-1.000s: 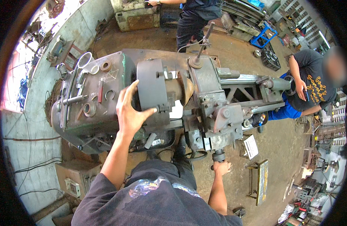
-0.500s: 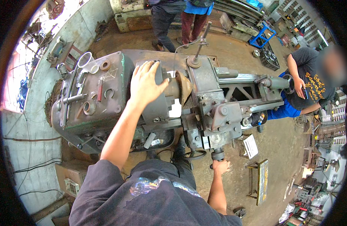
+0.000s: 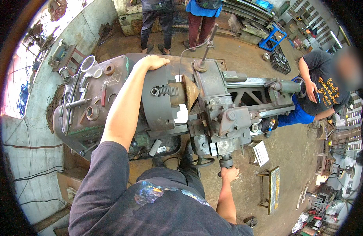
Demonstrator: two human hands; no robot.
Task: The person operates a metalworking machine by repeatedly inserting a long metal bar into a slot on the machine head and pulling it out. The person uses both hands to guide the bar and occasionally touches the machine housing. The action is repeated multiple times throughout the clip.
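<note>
The left hand (image 3: 153,62) lies over the far rim of the chuck (image 3: 154,111), fingers close together and slightly bent; whether it grips cannot be told. The right hand (image 3: 230,173) is curled closed around a handle (image 3: 226,161), right of the chuck and nearer the body. A flared part (image 3: 191,93) juts from the chuck's right side, with the carriage (image 3: 231,122) past it. Left of the chuck, the headstock (image 3: 116,89) bears a ring (image 3: 92,113) and a bar (image 3: 78,103). Two people (image 3: 157,23) stand beyond the chuck; another person (image 3: 327,84) is far to its right.
</note>
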